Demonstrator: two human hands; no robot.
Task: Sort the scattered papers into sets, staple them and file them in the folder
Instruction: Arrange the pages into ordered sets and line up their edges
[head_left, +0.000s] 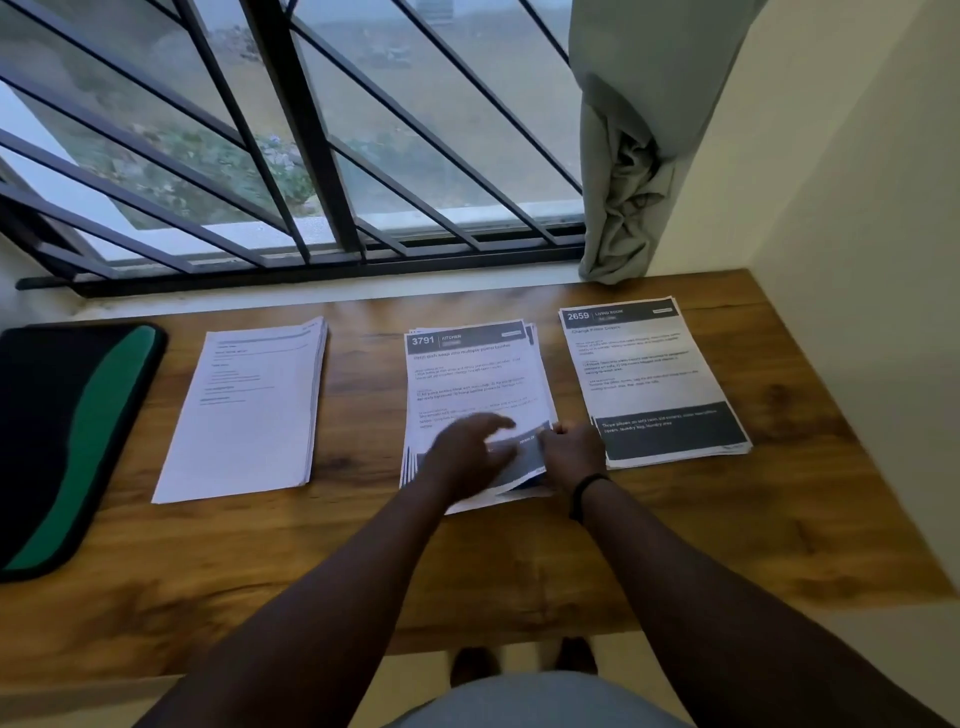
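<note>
Centrally, wooden table (727, 530) beneath barred window (311, 156)

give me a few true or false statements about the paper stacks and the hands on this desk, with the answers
1. Three paper stacks lie on the wooden desk. True.
2. Both hands are on the right stack. False: the left hand and right hand are on the middle stack.
3. The middle stack's top sheet is headed 3791. True.
4. The left stack has a dark header band. False: its top sheet is plain white with faint text.
5. The black and green folder lies at the desk's right end. False: it lies at the left end.
</note>
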